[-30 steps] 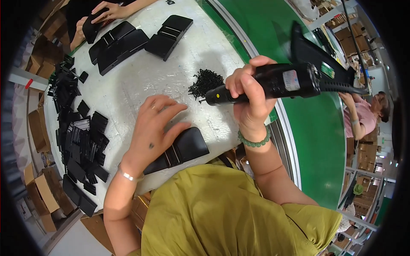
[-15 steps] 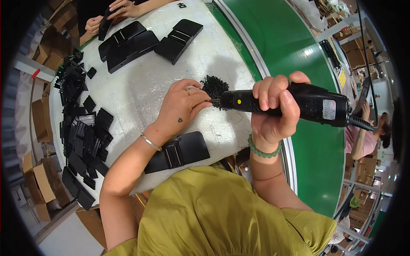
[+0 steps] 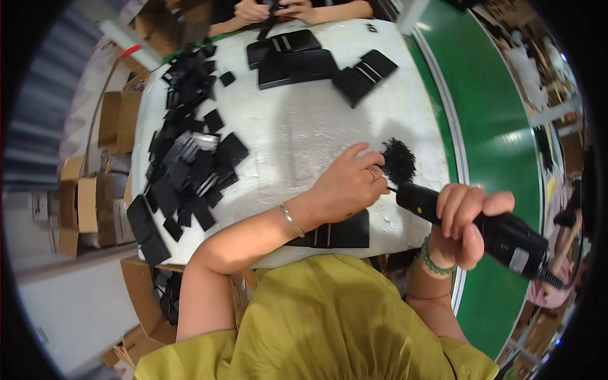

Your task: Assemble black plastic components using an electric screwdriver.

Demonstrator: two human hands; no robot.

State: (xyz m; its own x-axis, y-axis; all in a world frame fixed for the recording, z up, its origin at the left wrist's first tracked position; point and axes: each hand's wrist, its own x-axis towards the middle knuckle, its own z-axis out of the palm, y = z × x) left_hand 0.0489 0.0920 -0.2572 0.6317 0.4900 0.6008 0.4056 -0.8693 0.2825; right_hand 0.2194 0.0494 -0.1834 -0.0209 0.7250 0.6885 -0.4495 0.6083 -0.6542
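My right hand (image 3: pixel 465 218) is wrapped around a black electric screwdriver (image 3: pixel 514 246), its bit pointing left and a cord running from its back end. At the bit's tip, the fingers of my left hand (image 3: pixel 351 180) are pinched together. Whatever lies between them is too small to make out. Just beyond the fingertips is a heap of tiny black screws (image 3: pixel 399 161). A flat black hinged part (image 3: pixel 353 231) with metal strips lies at the table's near edge, partly hidden under my left wrist.
Loose black plates (image 3: pixel 183 164) are piled along the table's left side. Several assembled black parts (image 3: pixel 297 68) lie at the far side, near another person's hands (image 3: pixel 272 9). To the right runs a green conveyor belt (image 3: pixel 500 158). Cardboard boxes (image 3: pixel 88 202) stand at left.
The view has shifted, so the table sits further right. My left hand and the screwdriver have come nearer the close edge, and the screwdriver's back end now tilts toward me.
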